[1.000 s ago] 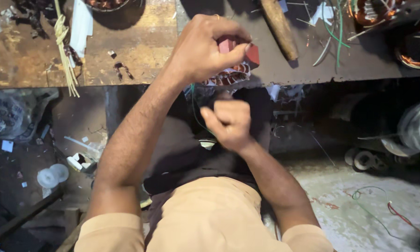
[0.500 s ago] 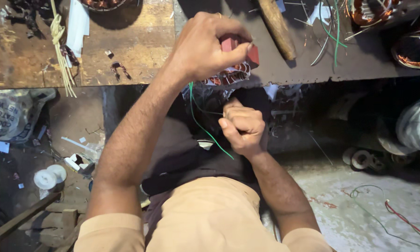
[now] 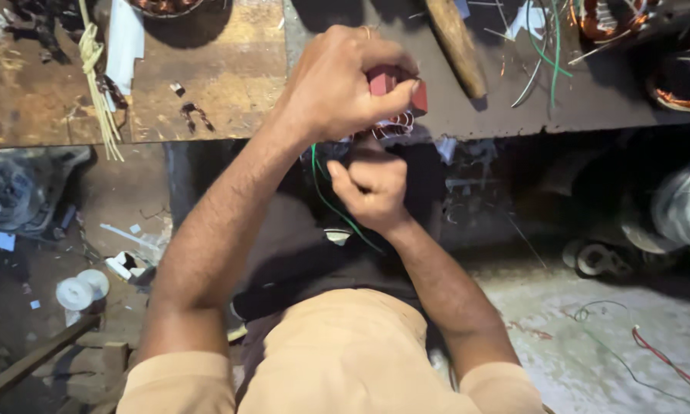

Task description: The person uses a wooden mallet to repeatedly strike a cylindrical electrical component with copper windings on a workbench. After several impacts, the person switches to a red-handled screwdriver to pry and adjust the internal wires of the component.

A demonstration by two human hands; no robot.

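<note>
Red block and green wire held at the workbench's front edge

A small red block is pinched in the closed left hand over the workbench front edge; below it, a green wire is gripped by the fisted right hand. A wooden handle lies just beside.

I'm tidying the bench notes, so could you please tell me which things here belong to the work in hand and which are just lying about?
In use:
left hand
red block
copper coil
right hand
green wire

Lying about:
wooden handle
yellow string
white paper
white caps
loose wires
</note>
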